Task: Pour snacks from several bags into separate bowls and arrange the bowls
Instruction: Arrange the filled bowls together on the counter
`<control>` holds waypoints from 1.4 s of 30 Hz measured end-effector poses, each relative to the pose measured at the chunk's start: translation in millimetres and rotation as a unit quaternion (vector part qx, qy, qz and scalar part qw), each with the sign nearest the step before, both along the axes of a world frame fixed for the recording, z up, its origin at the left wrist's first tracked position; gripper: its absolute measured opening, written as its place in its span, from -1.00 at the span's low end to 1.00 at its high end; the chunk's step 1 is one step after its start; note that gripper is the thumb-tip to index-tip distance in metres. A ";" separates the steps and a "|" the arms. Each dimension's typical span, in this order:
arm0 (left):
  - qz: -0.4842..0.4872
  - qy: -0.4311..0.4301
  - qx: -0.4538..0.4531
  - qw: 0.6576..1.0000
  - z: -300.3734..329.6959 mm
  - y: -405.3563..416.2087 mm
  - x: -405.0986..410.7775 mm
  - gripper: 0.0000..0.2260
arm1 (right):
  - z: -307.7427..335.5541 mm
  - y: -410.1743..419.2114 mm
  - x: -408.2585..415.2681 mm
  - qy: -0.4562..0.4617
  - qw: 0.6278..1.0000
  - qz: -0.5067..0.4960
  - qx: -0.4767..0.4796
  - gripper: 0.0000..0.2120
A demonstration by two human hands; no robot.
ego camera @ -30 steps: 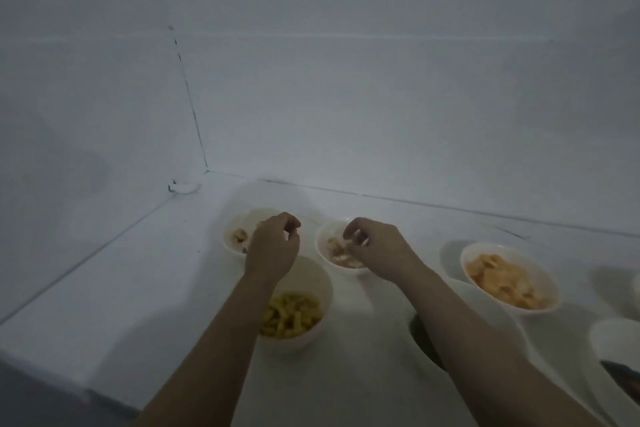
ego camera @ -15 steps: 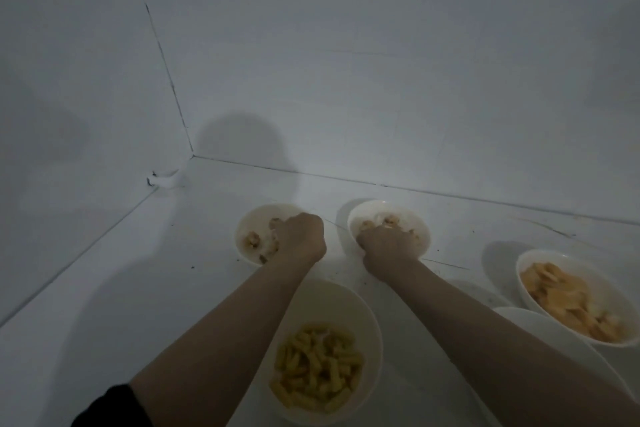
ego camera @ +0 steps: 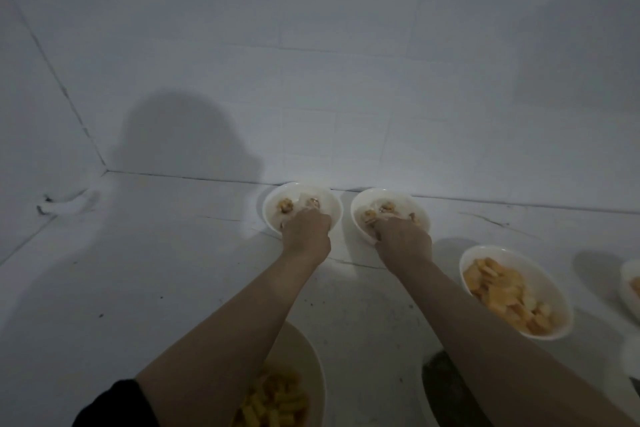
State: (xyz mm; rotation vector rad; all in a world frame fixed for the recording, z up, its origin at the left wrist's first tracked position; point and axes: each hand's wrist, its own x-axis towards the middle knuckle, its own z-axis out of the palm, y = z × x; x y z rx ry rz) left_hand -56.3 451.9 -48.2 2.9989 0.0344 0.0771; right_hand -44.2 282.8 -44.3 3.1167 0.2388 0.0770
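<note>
Up against the back wall (ego camera: 381, 80) sit two small bowls side by side, a row running left to right along the wall's foot. Left hand (ego camera: 306, 236) grips the near rim of the left small bowl (ego camera: 277, 204), right hand (ego camera: 403, 241) grips the near rim of the right small bowl (ego camera: 408, 203) (each holds a few brown snack pieces). White counter (ego camera: 156, 270) lies open leftward; the chip bowl (ego camera: 554, 291) crowds the right, the yellow-stick bowl (ego camera: 311, 364) nearest.
</note>
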 end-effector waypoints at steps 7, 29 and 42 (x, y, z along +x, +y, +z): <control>-0.006 -0.002 0.004 1.000 1.4 -11.1 -4.9 -0.82 | 4.2 -5.2 -6.9 -0.009 1.000 -0.001 0.018 -0.77; -0.095 -0.085 -0.227 0.965 56.2 -253.8 -87.7 -0.81 | 68.9 -242.5 -88.7 0.015 0.971 -0.086 0.224 -0.92; -0.039 0.085 0.010 0.996 20.5 -382.8 -66.6 -0.75 | 15.2 -406.0 -69.1 0.098 0.975 -0.135 0.144 -0.75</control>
